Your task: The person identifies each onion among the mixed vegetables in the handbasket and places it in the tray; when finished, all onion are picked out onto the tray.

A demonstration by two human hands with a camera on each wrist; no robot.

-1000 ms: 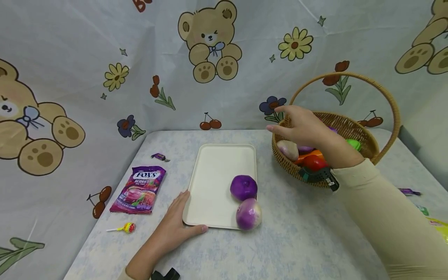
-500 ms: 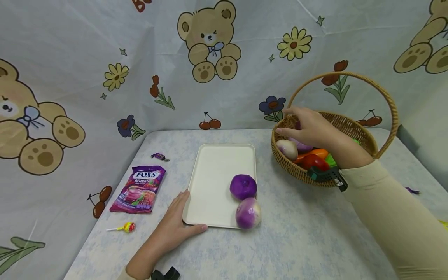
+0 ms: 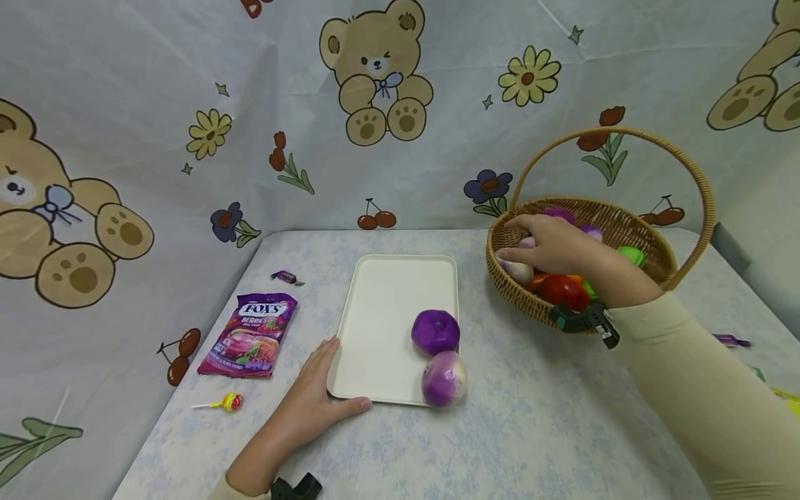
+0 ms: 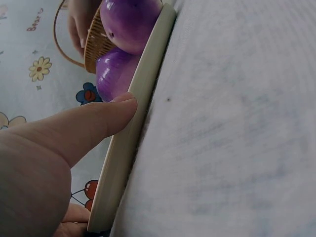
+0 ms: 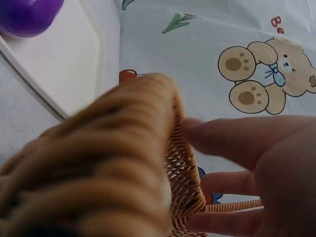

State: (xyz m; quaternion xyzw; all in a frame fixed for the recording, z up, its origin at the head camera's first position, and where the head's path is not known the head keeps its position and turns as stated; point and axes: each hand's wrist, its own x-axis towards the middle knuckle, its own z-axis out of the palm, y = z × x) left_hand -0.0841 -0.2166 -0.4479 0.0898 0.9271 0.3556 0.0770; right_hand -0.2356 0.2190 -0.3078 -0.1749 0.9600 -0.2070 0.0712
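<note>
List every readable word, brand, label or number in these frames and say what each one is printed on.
"FOX'S": on the purple candy bag lying on the table left of the tray.
"BERRIES": below the brand on the same bag; the smaller print beneath is too small to read.
"Be": red letters on the bear-print backdrop, cut off; only a red fragment shows in the head view.
The small purple candy wrapper and the lollipop bear nothing legible.
</note>
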